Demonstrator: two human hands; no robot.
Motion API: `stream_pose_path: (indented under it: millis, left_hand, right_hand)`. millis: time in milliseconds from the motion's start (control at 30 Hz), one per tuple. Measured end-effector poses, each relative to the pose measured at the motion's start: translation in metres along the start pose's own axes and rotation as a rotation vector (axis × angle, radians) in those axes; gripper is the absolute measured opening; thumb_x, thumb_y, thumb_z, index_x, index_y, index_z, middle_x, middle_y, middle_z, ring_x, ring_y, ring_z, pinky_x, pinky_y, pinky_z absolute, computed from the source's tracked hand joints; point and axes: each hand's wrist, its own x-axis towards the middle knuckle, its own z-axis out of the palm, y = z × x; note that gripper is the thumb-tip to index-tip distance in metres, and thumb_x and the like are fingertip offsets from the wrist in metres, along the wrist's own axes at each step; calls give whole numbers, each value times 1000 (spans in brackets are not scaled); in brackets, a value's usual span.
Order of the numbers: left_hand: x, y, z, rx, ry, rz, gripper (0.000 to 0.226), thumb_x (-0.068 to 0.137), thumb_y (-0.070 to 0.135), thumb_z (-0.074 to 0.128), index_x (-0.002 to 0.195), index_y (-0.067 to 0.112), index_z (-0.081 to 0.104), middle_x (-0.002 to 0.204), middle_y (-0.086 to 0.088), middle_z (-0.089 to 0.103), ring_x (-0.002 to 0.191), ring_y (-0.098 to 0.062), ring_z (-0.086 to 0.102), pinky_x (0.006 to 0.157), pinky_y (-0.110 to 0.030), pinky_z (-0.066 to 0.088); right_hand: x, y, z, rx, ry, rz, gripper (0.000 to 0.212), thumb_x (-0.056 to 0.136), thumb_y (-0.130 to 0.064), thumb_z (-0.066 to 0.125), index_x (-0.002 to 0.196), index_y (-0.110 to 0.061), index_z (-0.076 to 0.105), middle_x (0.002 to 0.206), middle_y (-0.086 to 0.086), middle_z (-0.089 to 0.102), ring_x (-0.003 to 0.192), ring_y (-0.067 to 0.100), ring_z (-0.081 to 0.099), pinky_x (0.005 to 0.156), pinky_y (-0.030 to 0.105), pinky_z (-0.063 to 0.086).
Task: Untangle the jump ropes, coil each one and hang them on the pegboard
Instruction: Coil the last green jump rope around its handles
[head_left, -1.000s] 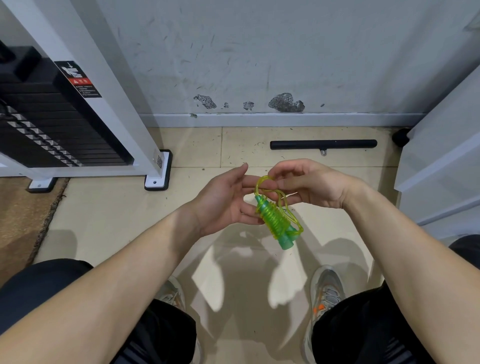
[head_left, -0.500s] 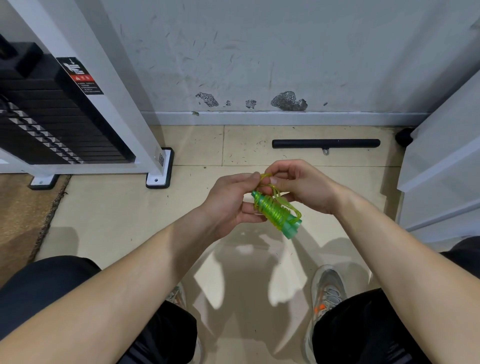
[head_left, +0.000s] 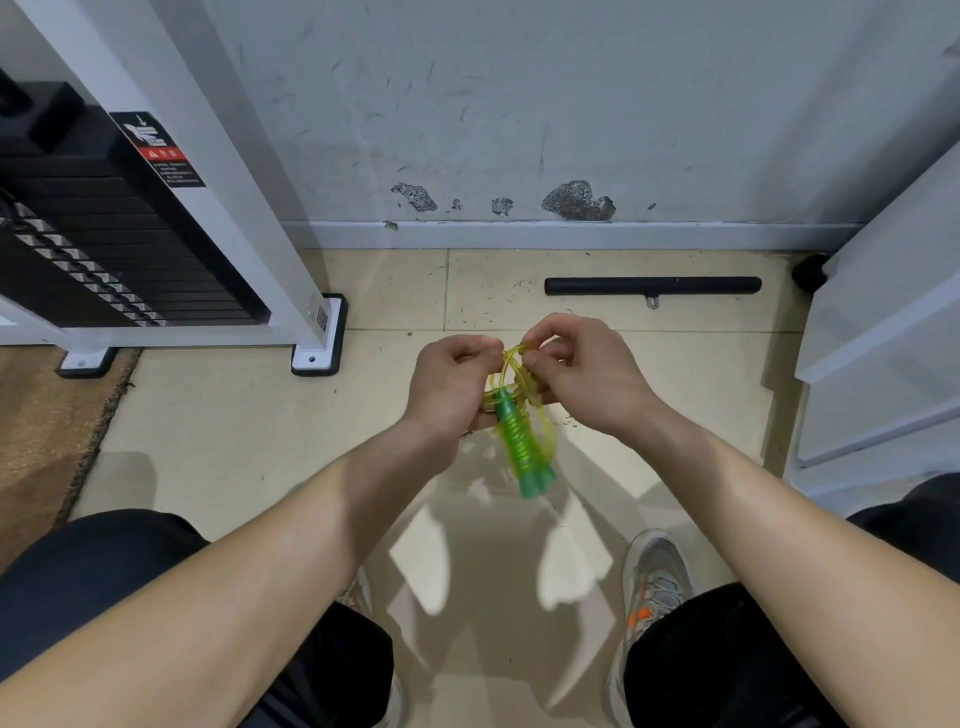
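A translucent green jump rope (head_left: 519, 441) hangs between my hands above the tiled floor. Its two green handles point down side by side, and its yellow-green cord is bunched in loops beside and above them. My left hand (head_left: 449, 387) is curled, pinching the cord at the top of the bundle. My right hand (head_left: 576, 374) is curled too, its fingertips pinching a loop of cord right beside the left hand's fingers. No pegboard is in view.
A weight-stack machine (head_left: 104, 249) with a white frame stands at the left, its foot (head_left: 318, 338) on the tiles. A black bar (head_left: 652, 286) lies by the wall. White shelving (head_left: 883, 338) is at the right. My shoes (head_left: 652, 587) are below.
Both hands have closed tighter on the top of the cord. The handles have swung from a slant to hang nearly straight down.
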Motion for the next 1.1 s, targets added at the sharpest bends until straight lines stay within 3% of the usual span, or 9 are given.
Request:
stream_pose_path:
  millis: [167,267,367,467,600,700,867,967,1100]
  left_hand:
    - [2,3,-5,-5,-10,-17,13,92,10,64,102,15,71,93,-4,69,71,-29,71,61,-35,59]
    - [5,9,-11,-34,-10,9,13,90,8,64,98,13,73,86,-4,69,78,-23,72,69,-40,60]
    - [9,12,-14,74,-10,126,12,90,8,65,90,16,75,82,-5,71,78,-19,71,74,-34,57]
    - [8,15,-13,255,-40,290,18,89,10,63,87,23,75,83,3,70,81,-20,72,81,-38,60]
    - [0,28,-13,583,-95,524,21,92,16,61,86,32,73,87,13,70,74,-6,68,72,-17,52]
    - [-4,40,-14,653,-125,620,22,91,13,60,85,30,74,84,18,71,79,0,65,73,-11,48]
    - [-7,61,-13,593,-173,536,24,88,8,60,81,26,74,74,11,72,66,-6,65,65,-19,50]
    - [-7,71,-14,506,-208,482,25,87,4,57,81,22,74,77,2,73,73,-17,70,77,-35,59]
    - [-6,77,-17,375,-293,448,23,91,-4,51,92,7,71,77,-10,69,67,-18,63,71,-35,59]
  right_hand:
    - [1,0,-5,3,-64,20,15,95,-2,60,91,-14,69,72,5,75,66,24,72,70,38,62]
    - [1,0,-6,10,-118,42,16,96,-2,60,91,-14,69,76,10,75,66,25,74,69,37,62]
    - [2,1,-5,-44,-146,27,17,94,-7,65,87,-21,72,78,6,76,67,24,74,70,37,62]
    - [4,4,-5,-133,-146,-29,21,91,-18,69,81,-37,72,81,-4,74,72,14,72,78,38,61]
    - [7,3,-8,-148,-156,-67,11,88,-24,71,82,-33,72,83,-12,72,71,3,67,82,39,58]
    - [9,-2,-11,-75,-175,-86,5,86,-20,73,90,-22,71,83,-11,67,66,8,64,75,43,58]
    - [10,-12,-15,-22,-251,-152,11,82,-15,78,85,-22,71,91,13,62,65,19,55,64,39,46]
    - [10,-18,-17,11,-274,-151,10,82,-16,82,88,-19,74,94,14,65,70,17,55,70,42,52]
    - [6,-23,-18,103,-315,-104,14,96,-24,66,97,-14,74,94,4,72,83,17,65,77,40,59]
